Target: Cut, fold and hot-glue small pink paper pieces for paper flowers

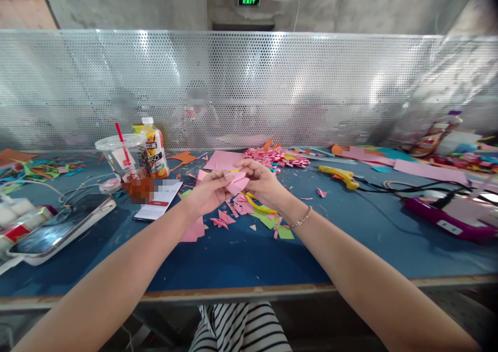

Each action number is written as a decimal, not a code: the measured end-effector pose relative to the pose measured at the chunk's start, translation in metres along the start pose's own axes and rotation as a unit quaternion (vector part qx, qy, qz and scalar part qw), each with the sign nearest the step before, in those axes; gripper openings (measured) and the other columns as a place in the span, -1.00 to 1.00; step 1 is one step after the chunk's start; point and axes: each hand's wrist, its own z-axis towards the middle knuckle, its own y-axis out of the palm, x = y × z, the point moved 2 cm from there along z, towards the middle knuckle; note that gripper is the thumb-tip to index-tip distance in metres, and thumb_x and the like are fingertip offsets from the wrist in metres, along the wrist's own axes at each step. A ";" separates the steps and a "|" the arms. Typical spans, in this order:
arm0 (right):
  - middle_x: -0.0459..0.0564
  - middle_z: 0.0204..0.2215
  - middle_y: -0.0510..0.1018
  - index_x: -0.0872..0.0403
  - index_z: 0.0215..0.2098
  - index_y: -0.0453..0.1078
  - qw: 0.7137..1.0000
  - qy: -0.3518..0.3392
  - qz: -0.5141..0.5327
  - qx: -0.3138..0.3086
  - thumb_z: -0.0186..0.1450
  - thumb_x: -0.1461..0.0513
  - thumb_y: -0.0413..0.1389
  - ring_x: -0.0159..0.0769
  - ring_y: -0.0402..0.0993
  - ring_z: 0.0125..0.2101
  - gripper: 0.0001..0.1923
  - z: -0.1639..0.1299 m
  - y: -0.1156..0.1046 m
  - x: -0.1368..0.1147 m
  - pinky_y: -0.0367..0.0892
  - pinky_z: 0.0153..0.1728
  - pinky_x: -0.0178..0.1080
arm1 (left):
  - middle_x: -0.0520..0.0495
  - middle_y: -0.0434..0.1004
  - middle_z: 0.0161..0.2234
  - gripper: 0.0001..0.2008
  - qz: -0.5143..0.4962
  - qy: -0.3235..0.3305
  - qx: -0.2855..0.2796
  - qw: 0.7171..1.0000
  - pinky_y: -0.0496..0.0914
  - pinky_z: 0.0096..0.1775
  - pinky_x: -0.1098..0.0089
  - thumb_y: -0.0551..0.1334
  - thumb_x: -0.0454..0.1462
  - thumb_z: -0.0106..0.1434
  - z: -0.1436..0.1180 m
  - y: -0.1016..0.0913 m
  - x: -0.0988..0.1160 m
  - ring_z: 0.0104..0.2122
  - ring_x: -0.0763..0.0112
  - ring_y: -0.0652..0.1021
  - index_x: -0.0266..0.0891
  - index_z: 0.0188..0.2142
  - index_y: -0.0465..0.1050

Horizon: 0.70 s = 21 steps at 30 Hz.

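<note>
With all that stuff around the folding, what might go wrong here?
1. The plastic cup with a drink stands close to the left hand and beside a phone; a knock could spill it.
2. The small pink paper piece, pinched by both hands, could slip into the scraps below the right hand.
</note>
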 end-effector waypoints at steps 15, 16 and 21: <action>-0.23 -0.61 0.42 0.08 -0.33 0.34 0.998 0.011 -0.052 0.031 -0.07 0.34 0.27 -0.55 0.32 -0.63 -0.67 0.004 -0.008 0.003 0.23 -0.61 -0.45 | -0.03 0.36 -0.24 -0.72 0.244 0.201 0.093 0.944 0.33 -0.20 0.34 0.33 -0.30 -0.05 -0.003 0.005 0.004 -0.22 0.38 0.40 -0.18 -0.30 0.37; -0.22 -0.61 0.42 0.09 -0.34 0.34 0.998 0.013 -0.055 0.032 -0.08 0.33 0.27 -0.54 0.33 -0.62 -0.68 0.004 -0.009 0.004 0.24 -0.60 -0.44 | -0.03 0.36 -0.23 -0.71 0.296 0.239 0.101 0.919 0.31 -0.16 0.32 0.34 -0.32 -0.08 -0.005 0.008 0.005 -0.19 0.36 0.38 -0.16 -0.31 0.39; -0.18 -0.57 0.47 0.11 -0.37 0.34 0.998 0.017 -0.060 0.026 -0.08 0.31 0.27 -0.51 0.39 -0.56 -0.70 0.005 -0.009 0.006 0.29 -0.50 -0.40 | -0.05 0.40 -0.32 -0.91 0.441 0.311 0.114 0.834 0.22 -0.05 0.26 0.29 -0.35 -0.03 -0.014 0.022 0.013 -0.20 0.31 0.39 -0.12 -0.48 0.50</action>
